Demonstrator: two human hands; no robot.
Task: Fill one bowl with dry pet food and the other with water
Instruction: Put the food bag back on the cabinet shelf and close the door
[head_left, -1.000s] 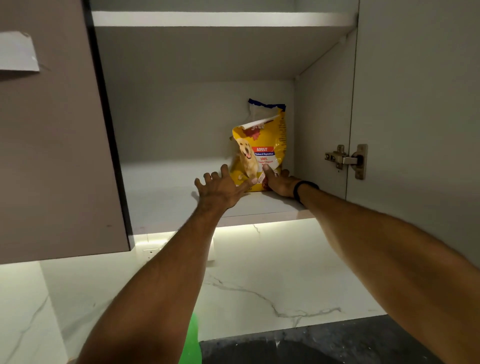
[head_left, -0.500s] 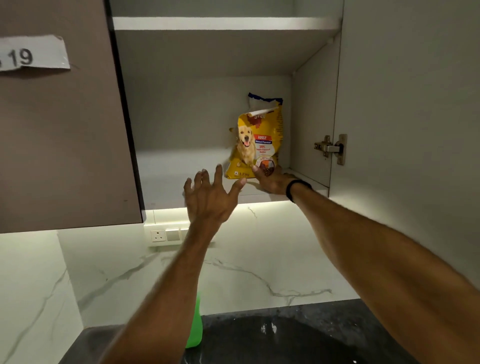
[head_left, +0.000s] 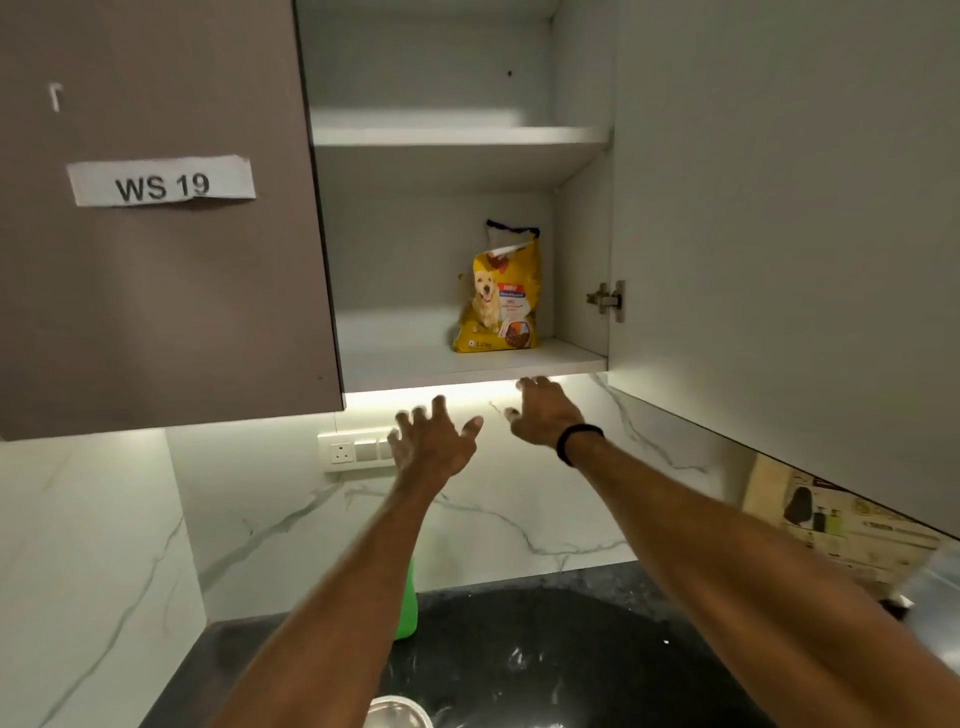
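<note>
A yellow bag of dry dog food (head_left: 497, 301) stands upright on the lower shelf (head_left: 415, 358) of the open wall cabinet, near its right side. My left hand (head_left: 434, 441) hovers below the shelf edge with fingers spread, holding nothing. My right hand (head_left: 545, 415), with a black band at the wrist, is also below the shelf, fingers relaxed and apart from the bag. The rim of a metal bowl (head_left: 397, 712) shows at the bottom edge on the dark counter. The bowl's inside is hidden.
The open cabinet door (head_left: 779, 208) hangs at the right, above my right arm. A closed door labelled WS 19 (head_left: 161, 182) is at the left. A green object (head_left: 408, 603) stands on the black counter (head_left: 545, 649) behind my left arm. A wall socket (head_left: 356, 451) sits on the marble backsplash.
Both hands have dropped from the bag and shelf to below the shelf edge. My right hand let go of the bag, which stays upright. The view has tilted and pulled back.
</note>
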